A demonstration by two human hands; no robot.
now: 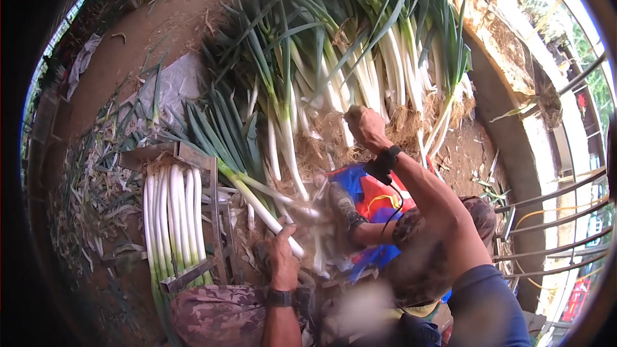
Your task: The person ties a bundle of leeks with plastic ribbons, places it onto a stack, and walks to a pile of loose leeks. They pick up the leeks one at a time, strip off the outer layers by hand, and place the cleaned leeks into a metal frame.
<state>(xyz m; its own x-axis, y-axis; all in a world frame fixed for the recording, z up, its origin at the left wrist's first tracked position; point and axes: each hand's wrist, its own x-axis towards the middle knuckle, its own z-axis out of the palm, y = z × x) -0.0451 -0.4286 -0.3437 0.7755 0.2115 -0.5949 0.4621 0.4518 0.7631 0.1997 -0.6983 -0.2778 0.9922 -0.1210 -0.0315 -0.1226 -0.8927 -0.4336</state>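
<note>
My left hand (283, 258) is closed around the white lower stem of a large green onion (257, 204), whose green leaves point up and left. My right hand (367, 127) is closed like a fist by the roots and white stems of a big heap of green onions (360, 64). Anything inside its fingers is hidden. To the left of my left hand, a metal frame (217, 218) holds a row of trimmed green onions (173, 205), their white stems side by side and roots at the top.
Leaf scraps (96, 186) litter the soil on the left. Blue and red plastic (379, 196) lies by my shod foot (347, 209). A low concrete wall (508, 90) and curved metal bars (553, 218) stand on the right. A cable (397, 202) hangs from my right wrist.
</note>
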